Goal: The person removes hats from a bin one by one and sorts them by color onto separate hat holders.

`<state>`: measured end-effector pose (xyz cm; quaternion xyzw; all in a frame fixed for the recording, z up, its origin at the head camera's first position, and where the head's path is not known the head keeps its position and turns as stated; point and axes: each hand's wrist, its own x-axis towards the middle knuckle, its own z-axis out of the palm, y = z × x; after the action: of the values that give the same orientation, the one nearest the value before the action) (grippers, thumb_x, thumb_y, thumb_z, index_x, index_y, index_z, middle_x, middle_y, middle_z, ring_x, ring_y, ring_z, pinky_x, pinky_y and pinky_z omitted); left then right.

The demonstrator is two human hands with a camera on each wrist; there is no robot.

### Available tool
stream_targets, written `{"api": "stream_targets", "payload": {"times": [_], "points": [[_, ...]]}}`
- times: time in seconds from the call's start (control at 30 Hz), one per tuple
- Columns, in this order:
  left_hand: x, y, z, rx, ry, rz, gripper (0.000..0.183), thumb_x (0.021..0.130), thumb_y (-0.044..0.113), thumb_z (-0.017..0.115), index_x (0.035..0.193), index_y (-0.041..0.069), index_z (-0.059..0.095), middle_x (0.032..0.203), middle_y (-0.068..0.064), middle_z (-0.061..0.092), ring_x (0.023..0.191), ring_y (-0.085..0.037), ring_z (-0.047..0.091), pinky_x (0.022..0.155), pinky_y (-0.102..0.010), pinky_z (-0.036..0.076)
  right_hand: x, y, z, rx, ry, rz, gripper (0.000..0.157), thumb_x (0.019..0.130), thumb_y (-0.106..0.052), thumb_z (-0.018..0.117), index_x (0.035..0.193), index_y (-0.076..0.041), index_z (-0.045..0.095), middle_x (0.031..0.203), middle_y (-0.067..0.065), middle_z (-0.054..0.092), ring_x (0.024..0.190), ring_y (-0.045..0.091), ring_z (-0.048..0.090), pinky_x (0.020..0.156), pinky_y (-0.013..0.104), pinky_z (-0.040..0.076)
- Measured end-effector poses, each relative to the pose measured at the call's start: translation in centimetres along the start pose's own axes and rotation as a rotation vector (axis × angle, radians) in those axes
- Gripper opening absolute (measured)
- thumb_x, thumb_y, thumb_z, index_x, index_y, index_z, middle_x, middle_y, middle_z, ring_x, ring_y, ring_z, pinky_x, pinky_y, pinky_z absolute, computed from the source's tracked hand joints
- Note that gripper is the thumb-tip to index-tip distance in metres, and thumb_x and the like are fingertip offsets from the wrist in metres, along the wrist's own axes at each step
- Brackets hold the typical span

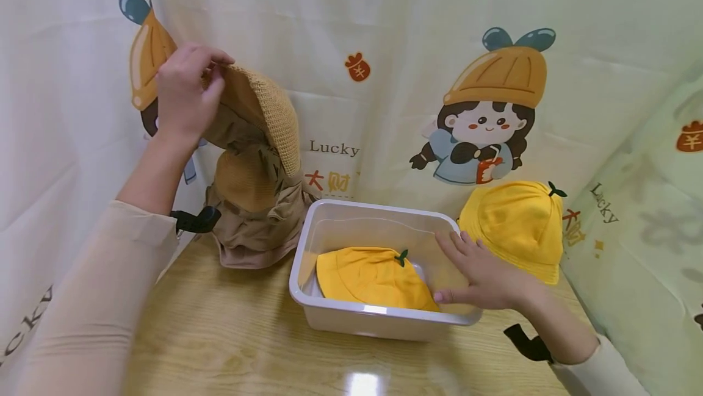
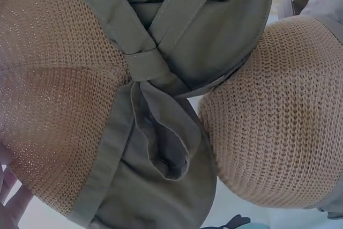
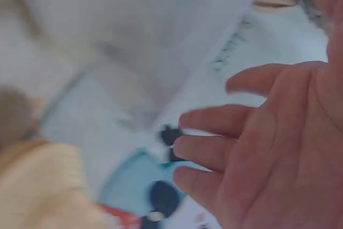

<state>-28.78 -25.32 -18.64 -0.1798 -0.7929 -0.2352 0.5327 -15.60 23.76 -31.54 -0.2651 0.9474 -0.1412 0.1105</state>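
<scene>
High on the left, my left hand (image 1: 189, 91) pinches a tan knitted sun hat (image 1: 277, 115) by its edge, tilting it up. Below it a second knitted sun hat (image 1: 244, 179) with a brownish fabric brim stands on the table. Seen from the left wrist, the held hat (image 2: 59, 105) has a grey-brown brim and a fabric bow (image 2: 155, 84), with the other knitted hat (image 2: 278, 116) beside it. My right hand (image 1: 489, 274), fingers spread, hovers at the right rim of a white plastic bin (image 1: 379, 321). A yellow bucket hat (image 1: 368, 274) with a green sprout lies inside the bin.
Another yellow bucket hat (image 1: 516, 219) with a sprout stands behind the bin's right end. A printed curtain (image 1: 384, 30) encloses the back and sides of the wooden table (image 1: 247, 335).
</scene>
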Motion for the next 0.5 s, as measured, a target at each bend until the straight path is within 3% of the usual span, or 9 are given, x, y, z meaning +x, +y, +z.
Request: {"api": "stream_targets", "payload": {"times": [0.17,0.33,0.5], "points": [[0.1,0.5,-0.4,0.005,-0.012,0.020,0.024,0.094,-0.002,0.051,0.098,0.001,0.074,0.089,-0.019,0.067,0.078,-0.027,0.055,0.071,-0.021,0.031,3.6,-2.9,-4.2,-0.018,0.017,-0.137,0.088,0.093,-0.057,0.061,0.161,-0.019,0.020,0.164,0.016,0.023,0.150,0.045,0.015,0.116,0.065,0.018],[0.0,0.8,-0.2,-0.001,-0.007,-0.069,0.025,0.094,-0.001,0.053,0.097,0.004,0.076,0.089,-0.016,0.068,0.083,-0.028,0.059,0.075,-0.024,0.036,9.3,-6.2,-7.3,-0.012,0.114,-0.321,0.070,0.100,-0.034,0.060,0.159,-0.013,0.028,0.161,0.010,0.032,0.147,0.032,0.032,0.117,0.053,0.030],[0.1,0.8,-0.5,-0.003,-0.014,-0.070,0.024,0.094,-0.002,0.053,0.097,0.003,0.076,0.090,-0.015,0.069,0.085,-0.028,0.061,0.076,-0.027,0.040,14.1,-9.1,-9.2,0.099,0.219,-0.397,0.060,0.102,-0.028,0.059,0.156,-0.016,0.035,0.159,0.002,0.038,0.142,0.027,0.043,0.115,0.045,0.035]]}}
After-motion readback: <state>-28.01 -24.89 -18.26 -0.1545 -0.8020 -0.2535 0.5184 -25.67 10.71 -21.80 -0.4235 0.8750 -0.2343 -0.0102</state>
